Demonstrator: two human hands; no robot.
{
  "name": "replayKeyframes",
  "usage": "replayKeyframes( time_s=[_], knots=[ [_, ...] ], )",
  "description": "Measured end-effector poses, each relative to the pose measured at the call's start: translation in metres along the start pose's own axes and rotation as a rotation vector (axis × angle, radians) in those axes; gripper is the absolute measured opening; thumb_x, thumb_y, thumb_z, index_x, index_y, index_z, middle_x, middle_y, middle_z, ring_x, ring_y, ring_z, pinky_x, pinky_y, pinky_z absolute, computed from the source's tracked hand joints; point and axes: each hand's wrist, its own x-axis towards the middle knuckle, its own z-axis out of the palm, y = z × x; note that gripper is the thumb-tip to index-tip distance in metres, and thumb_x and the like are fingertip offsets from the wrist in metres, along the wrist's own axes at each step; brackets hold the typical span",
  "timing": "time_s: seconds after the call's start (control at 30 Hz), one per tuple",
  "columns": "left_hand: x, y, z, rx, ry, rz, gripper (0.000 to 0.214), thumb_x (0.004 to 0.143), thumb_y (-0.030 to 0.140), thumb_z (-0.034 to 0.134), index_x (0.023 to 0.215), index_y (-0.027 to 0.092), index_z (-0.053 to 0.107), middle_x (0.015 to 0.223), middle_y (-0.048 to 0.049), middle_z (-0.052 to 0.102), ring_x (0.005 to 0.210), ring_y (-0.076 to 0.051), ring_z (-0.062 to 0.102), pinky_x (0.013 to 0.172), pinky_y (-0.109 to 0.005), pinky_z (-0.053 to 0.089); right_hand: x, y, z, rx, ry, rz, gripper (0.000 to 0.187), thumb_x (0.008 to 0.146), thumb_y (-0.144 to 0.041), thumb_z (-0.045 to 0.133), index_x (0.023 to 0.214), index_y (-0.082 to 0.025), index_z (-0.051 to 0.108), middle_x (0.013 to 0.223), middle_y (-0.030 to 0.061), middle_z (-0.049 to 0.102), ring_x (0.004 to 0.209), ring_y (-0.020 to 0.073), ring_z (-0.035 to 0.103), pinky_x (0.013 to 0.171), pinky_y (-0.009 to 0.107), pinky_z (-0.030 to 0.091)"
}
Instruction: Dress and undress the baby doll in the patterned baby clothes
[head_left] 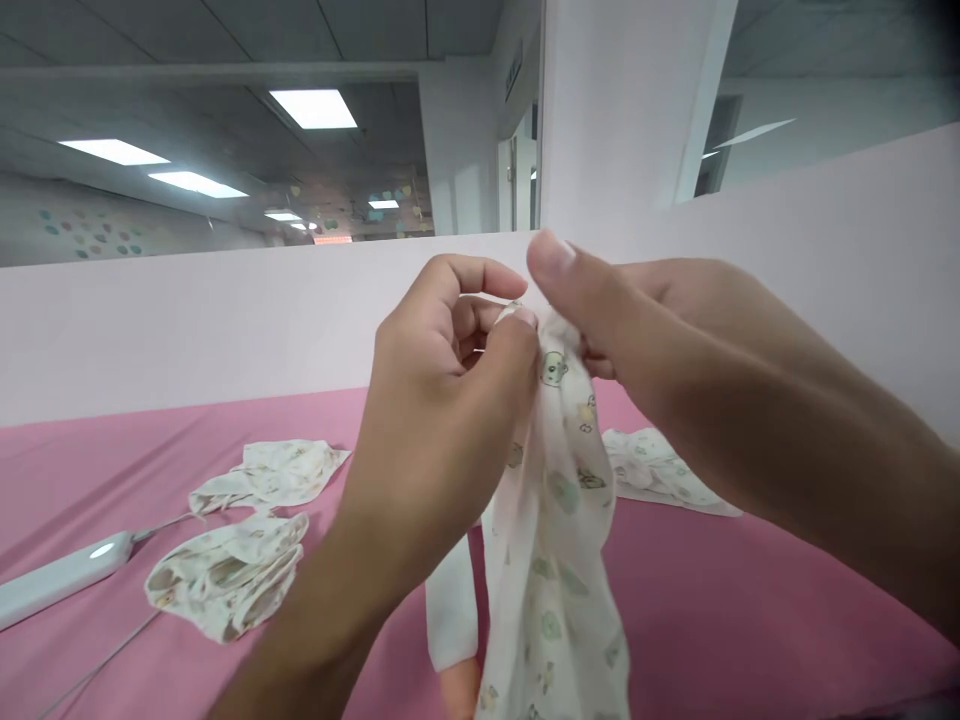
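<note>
A thin white baby garment point(555, 560) with small green and yellow animal prints hangs in front of me, gathered at its top. My left hand point(450, 380) pinches that gathered edge between thumb and fingers. On the other side, my right hand point(637, 310) has its thumb raised, and its curled fingers, partly hidden, hold the bunched cloth. Behind the garment's lower part lies a white sleeve-like piece point(451, 610) with a tan end showing, perhaps a doll's limb; most of it is covered.
Two crumpled printed cloths point(274, 475) point(229, 575) lie at left on the pink sheet point(705, 600). Next to them is a white handheld device point(67, 575) with a cord. Another folded printed cloth point(667, 470) lies at right. A white partition point(187, 325) rises behind.
</note>
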Motion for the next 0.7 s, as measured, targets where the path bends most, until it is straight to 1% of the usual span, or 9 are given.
replayKeyframes(
  time_s=[0.13,0.27,0.33,0.4,0.43,0.5,0.57,0.63,0.7],
  knots=[
    [-0.001,-0.007,-0.007,-0.020,0.004,-0.017,0.015,0.085,0.016,0.054,0.096,0.022,0.063,0.066,0.0071,0.060,0.058,-0.007,0.061,0.048,-0.012,0.043,-0.009,0.011,0.000,-0.082,-0.024,0.033,0.028,0.078,-0.045,0.069,0.076,-0.022,0.054,0.055,-0.0064,0.038,0.041,0.0041,0.042,0.033,0.016,0.026],
    [-0.001,-0.009,-0.016,-0.022,-0.033,0.019,0.024,0.092,0.021,0.045,0.101,0.023,0.067,0.090,0.0035,0.067,0.089,-0.014,0.067,0.069,-0.018,0.053,-0.003,0.021,0.002,-0.018,0.008,0.035,0.022,0.076,-0.035,0.072,0.084,-0.021,0.056,0.059,-0.0049,0.047,0.048,0.0076,0.049,0.038,0.017,0.033],
    [-0.006,-0.009,-0.019,0.052,-0.049,0.032,0.024,0.093,0.025,0.045,0.106,0.027,0.066,0.107,0.0042,0.066,0.108,-0.017,0.062,0.080,-0.020,0.052,0.004,0.024,0.003,-0.025,0.083,0.085,0.018,0.076,-0.029,0.070,0.084,-0.022,0.057,0.060,-0.0040,0.050,0.050,0.0092,0.051,0.040,0.019,0.036],
    [-0.015,-0.012,-0.018,0.126,0.046,0.045,0.030,0.091,0.032,0.053,0.120,0.032,0.058,0.126,0.0035,0.058,0.126,-0.022,0.049,0.090,-0.024,0.050,0.010,0.027,0.002,0.012,0.148,0.123,0.014,0.078,-0.028,0.067,0.086,-0.022,0.057,0.061,-0.0035,0.051,0.052,0.0111,0.054,0.042,0.021,0.040],
    [-0.021,-0.015,-0.015,0.137,0.117,0.030,0.043,0.087,0.035,0.060,0.128,0.034,0.050,0.134,0.0015,0.052,0.133,-0.025,0.042,0.093,-0.028,0.049,0.012,0.027,0.002,0.050,0.167,0.130,0.012,0.080,-0.028,0.065,0.087,-0.023,0.057,0.062,-0.0034,0.052,0.054,0.0123,0.057,0.044,0.022,0.042],
    [-0.035,-0.028,-0.007,0.075,0.194,-0.073,0.075,0.076,0.036,0.072,0.141,0.034,0.034,0.143,-0.0053,0.044,0.137,-0.032,0.035,0.094,-0.034,0.050,0.017,0.026,0.000,0.130,0.184,0.113,0.011,0.083,-0.031,0.061,0.090,-0.024,0.056,0.066,-0.0031,0.054,0.061,0.0147,0.062,0.050,0.024,0.046],
    [-0.050,-0.047,0.006,-0.094,0.098,-0.244,0.091,0.070,0.032,0.078,0.145,0.032,0.027,0.143,-0.0108,0.044,0.134,-0.035,0.039,0.091,-0.037,0.052,0.021,0.023,-0.002,0.167,0.188,0.084,0.011,0.085,-0.032,0.059,0.092,-0.023,0.056,0.072,-0.0023,0.057,0.071,0.0166,0.065,0.055,0.025,0.047],
    [-0.062,-0.065,0.018,-0.297,-0.052,-0.400,0.087,0.071,0.028,0.076,0.144,0.029,0.029,0.137,-0.0114,0.051,0.127,-0.032,0.048,0.090,-0.037,0.053,0.025,0.021,-0.003,0.172,0.218,0.049,0.011,0.086,-0.031,0.057,0.091,-0.022,0.055,0.078,-0.0015,0.059,0.080,0.0174,0.066,0.059,0.025,0.047],
    [-0.071,-0.078,0.027,-0.461,-0.146,-0.546,0.070,0.077,0.027,0.070,0.139,0.025,0.037,0.126,-0.0104,0.061,0.116,-0.028,0.058,0.088,-0.036,0.053,0.031,0.023,-0.005,0.174,0.279,0.018,0.010,0.086,-0.030,0.057,0.090,-0.022,0.054,0.083,-0.0008,0.060,0.084,0.0169,0.065,0.062,0.026,0.046]
  ],
)
